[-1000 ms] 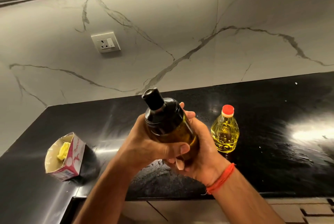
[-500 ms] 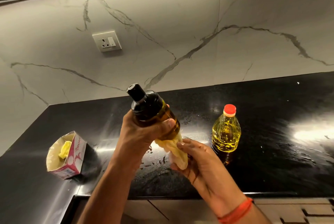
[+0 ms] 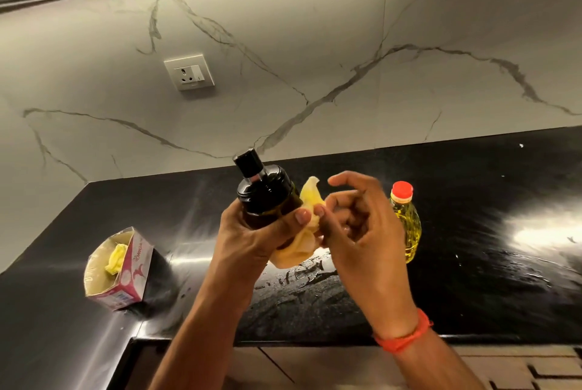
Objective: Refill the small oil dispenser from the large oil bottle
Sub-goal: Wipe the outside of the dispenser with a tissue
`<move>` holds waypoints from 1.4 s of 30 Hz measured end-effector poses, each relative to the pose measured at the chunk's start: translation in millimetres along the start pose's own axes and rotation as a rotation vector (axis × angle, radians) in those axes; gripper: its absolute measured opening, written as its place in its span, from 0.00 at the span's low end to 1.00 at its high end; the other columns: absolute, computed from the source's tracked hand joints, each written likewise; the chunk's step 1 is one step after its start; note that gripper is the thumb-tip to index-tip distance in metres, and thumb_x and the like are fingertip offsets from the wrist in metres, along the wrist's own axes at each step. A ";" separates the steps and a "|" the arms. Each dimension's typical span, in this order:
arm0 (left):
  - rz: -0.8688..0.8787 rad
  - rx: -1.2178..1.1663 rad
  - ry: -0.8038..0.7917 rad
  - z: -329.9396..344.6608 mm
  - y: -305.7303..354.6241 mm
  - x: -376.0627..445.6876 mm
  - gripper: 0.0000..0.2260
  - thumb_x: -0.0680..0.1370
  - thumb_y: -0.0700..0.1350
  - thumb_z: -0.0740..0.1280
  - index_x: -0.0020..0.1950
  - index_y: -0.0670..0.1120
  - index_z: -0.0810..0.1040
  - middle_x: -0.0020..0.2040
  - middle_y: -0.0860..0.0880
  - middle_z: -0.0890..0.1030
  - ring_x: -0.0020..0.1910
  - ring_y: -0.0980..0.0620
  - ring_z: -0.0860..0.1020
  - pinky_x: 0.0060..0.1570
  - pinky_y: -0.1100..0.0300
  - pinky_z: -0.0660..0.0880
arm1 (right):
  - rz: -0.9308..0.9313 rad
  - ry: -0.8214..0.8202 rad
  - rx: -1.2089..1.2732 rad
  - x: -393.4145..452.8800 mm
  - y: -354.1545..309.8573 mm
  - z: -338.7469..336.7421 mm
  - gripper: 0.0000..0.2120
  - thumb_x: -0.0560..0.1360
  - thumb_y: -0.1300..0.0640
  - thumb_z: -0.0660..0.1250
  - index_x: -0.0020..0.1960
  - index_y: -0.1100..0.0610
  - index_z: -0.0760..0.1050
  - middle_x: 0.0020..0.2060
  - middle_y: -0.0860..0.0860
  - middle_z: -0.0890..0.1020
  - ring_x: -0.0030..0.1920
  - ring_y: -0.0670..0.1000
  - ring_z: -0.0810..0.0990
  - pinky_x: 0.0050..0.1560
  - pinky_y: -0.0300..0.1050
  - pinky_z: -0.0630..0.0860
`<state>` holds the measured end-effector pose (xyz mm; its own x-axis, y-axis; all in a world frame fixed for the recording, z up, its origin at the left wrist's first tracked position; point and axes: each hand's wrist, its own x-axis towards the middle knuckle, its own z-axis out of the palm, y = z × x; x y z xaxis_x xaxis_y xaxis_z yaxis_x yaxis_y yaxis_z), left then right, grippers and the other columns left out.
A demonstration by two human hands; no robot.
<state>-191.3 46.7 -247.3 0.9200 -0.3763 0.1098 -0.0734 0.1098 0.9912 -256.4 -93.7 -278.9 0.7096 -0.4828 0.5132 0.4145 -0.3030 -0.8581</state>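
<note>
Gripping the dark glass oil dispenser (image 3: 267, 197) aloft, the left hand (image 3: 252, 238) is risking an oily slip; the right hand (image 3: 359, 225) fingers are pinching a yellow cloth (image 3: 302, 232), the red-capped plastic oil bottle (image 3: 406, 222) standing at three o'clock on the black tabletop (image 3: 472, 279).

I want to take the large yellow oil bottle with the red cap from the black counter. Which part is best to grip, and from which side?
Probably grip the large yellow oil bottle round its narrow shoulder just under the red cap, coming from the right or from above. It stands upright on the black counter, its body widens lower down, and the right hand covers its left side.
</note>
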 end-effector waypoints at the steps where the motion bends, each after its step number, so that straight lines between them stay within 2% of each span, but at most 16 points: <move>1: 0.000 0.000 0.014 0.4 -0.2 -0.4 0.38 0.53 0.63 0.84 0.54 0.41 0.82 0.45 0.46 0.87 0.44 0.49 0.86 0.41 0.62 0.81 | -0.105 -0.007 -0.092 -3.3 0.5 1.0 0.13 0.77 0.63 0.71 0.61 0.57 0.77 0.45 0.46 0.81 0.43 0.48 0.84 0.40 0.44 0.83; 4: 0.008 -0.001 0.033 0.3 1.8 -0.8 0.36 0.54 0.64 0.84 0.53 0.43 0.82 0.43 0.46 0.86 0.42 0.49 0.86 0.40 0.62 0.81 | -0.268 -0.102 -0.185 -20.0 0.4 4.5 0.19 0.75 0.61 0.70 0.65 0.61 0.78 0.58 0.51 0.79 0.58 0.47 0.80 0.53 0.40 0.80; 6: 0.024 0.000 0.033 -1.1 4.1 -1.2 0.33 0.54 0.65 0.83 0.51 0.47 0.83 0.42 0.47 0.86 0.40 0.51 0.86 0.38 0.63 0.81 | -0.284 -0.162 -0.211 -26.3 1.3 5.1 0.24 0.74 0.57 0.74 0.69 0.61 0.76 0.62 0.52 0.77 0.61 0.47 0.78 0.55 0.37 0.79; 7: 0.034 0.001 0.024 -1.5 5.2 -2.3 0.30 0.54 0.65 0.83 0.49 0.50 0.84 0.42 0.48 0.87 0.40 0.51 0.86 0.38 0.63 0.80 | -0.293 -0.165 -0.214 -25.4 2.3 4.4 0.24 0.73 0.57 0.75 0.68 0.61 0.77 0.61 0.53 0.78 0.60 0.47 0.78 0.54 0.38 0.80; 10: 0.057 0.000 -0.008 1.6 5.2 -5.9 0.28 0.53 0.66 0.83 0.48 0.56 0.86 0.45 0.50 0.87 0.44 0.52 0.86 0.41 0.63 0.81 | -0.329 -0.071 -0.194 -8.9 3.8 -0.5 0.12 0.74 0.62 0.75 0.57 0.60 0.84 0.52 0.51 0.83 0.51 0.45 0.82 0.47 0.42 0.81; 12: 0.062 -0.013 -0.019 5.4 5.4 -8.0 0.28 0.52 0.67 0.83 0.47 0.58 0.86 0.47 0.51 0.87 0.46 0.53 0.86 0.42 0.63 0.81 | -0.302 -0.017 -0.200 4.8 4.6 -2.3 0.09 0.75 0.63 0.75 0.54 0.59 0.85 0.49 0.50 0.84 0.50 0.45 0.83 0.47 0.42 0.81; 15: 0.067 -0.007 -0.063 10.1 5.1 -10.2 0.25 0.55 0.65 0.83 0.48 0.58 0.86 0.49 0.50 0.87 0.49 0.52 0.86 0.44 0.63 0.81 | -0.236 0.043 -0.231 9.4 0.2 0.7 0.08 0.76 0.62 0.72 0.56 0.58 0.84 0.51 0.50 0.85 0.52 0.44 0.83 0.49 0.41 0.81; 17: 0.061 -0.012 -0.063 8.8 4.0 -11.4 0.27 0.57 0.63 0.83 0.51 0.54 0.85 0.50 0.47 0.87 0.49 0.48 0.86 0.45 0.60 0.82 | -0.272 0.055 -0.210 1.3 -8.7 3.8 0.10 0.77 0.63 0.70 0.57 0.59 0.84 0.52 0.50 0.84 0.54 0.43 0.82 0.51 0.37 0.80; 21: 0.073 -0.033 -0.081 5.1 4.7 -11.3 0.28 0.60 0.59 0.83 0.54 0.48 0.83 0.49 0.46 0.87 0.49 0.48 0.86 0.45 0.59 0.82 | -0.360 -0.026 -0.198 -3.4 -10.6 2.2 0.12 0.76 0.65 0.70 0.58 0.59 0.84 0.54 0.51 0.83 0.56 0.44 0.81 0.55 0.36 0.78; 24: 0.081 0.009 -0.115 8.7 8.2 -13.0 0.22 0.60 0.60 0.82 0.50 0.54 0.85 0.47 0.48 0.87 0.46 0.49 0.86 0.43 0.60 0.82 | -0.266 0.016 -0.182 5.3 1.1 -1.5 0.12 0.75 0.66 0.72 0.58 0.58 0.84 0.53 0.50 0.84 0.56 0.44 0.82 0.54 0.43 0.81; 27: 0.072 0.000 -0.121 8.8 10.4 -12.7 0.23 0.60 0.60 0.83 0.50 0.53 0.84 0.44 0.47 0.87 0.41 0.49 0.86 0.38 0.60 0.82 | -0.317 0.032 -0.149 -8.2 -5.9 1.0 0.12 0.74 0.66 0.73 0.57 0.59 0.83 0.52 0.51 0.83 0.55 0.45 0.82 0.52 0.41 0.81; 30: 0.079 0.007 -0.125 7.0 10.6 -12.8 0.23 0.59 0.61 0.83 0.50 0.56 0.85 0.45 0.47 0.87 0.42 0.49 0.87 0.39 0.58 0.83 | -0.328 0.007 -0.129 -13.2 -3.4 -0.1 0.12 0.74 0.66 0.73 0.57 0.57 0.83 0.52 0.50 0.83 0.54 0.47 0.83 0.51 0.43 0.81; 33: 0.100 0.018 -0.136 10.4 12.1 -15.2 0.22 0.57 0.63 0.83 0.47 0.60 0.85 0.46 0.51 0.87 0.45 0.53 0.86 0.42 0.63 0.82 | -0.180 0.011 -0.121 0.1 9.5 -2.7 0.10 0.75 0.60 0.73 0.55 0.57 0.84 0.51 0.49 0.84 0.52 0.47 0.84 0.48 0.47 0.83; 35: 0.110 0.019 -0.154 13.1 13.4 -15.8 0.21 0.57 0.64 0.82 0.47 0.62 0.85 0.46 0.53 0.87 0.46 0.56 0.86 0.44 0.65 0.81 | -0.112 -0.007 -0.062 1.2 13.2 -3.4 0.12 0.75 0.62 0.73 0.58 0.56 0.83 0.53 0.49 0.83 0.52 0.49 0.84 0.48 0.48 0.83; 39: 0.079 0.015 -0.099 11.0 11.6 -14.2 0.24 0.53 0.67 0.82 0.45 0.62 0.85 0.45 0.52 0.87 0.44 0.53 0.86 0.41 0.63 0.81 | -0.082 -0.131 -0.072 -6.4 12.7 -11.1 0.25 0.73 0.68 0.74 0.67 0.54 0.76 0.60 0.48 0.79 0.53 0.51 0.82 0.48 0.46 0.82; 42: 0.061 -0.009 -0.056 6.0 9.5 -11.1 0.26 0.51 0.68 0.82 0.45 0.61 0.86 0.44 0.52 0.87 0.43 0.53 0.87 0.40 0.63 0.81 | -0.123 -0.285 -0.073 -16.6 5.4 -17.9 0.28 0.71 0.63 0.72 0.70 0.55 0.75 0.62 0.47 0.79 0.61 0.50 0.80 0.56 0.43 0.80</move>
<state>-204.5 46.5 -238.6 0.8909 -0.4195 0.1739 -0.1245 0.1426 0.9819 -276.2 -102.0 -291.8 0.7923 -0.1921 0.5791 0.4721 -0.4082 -0.7813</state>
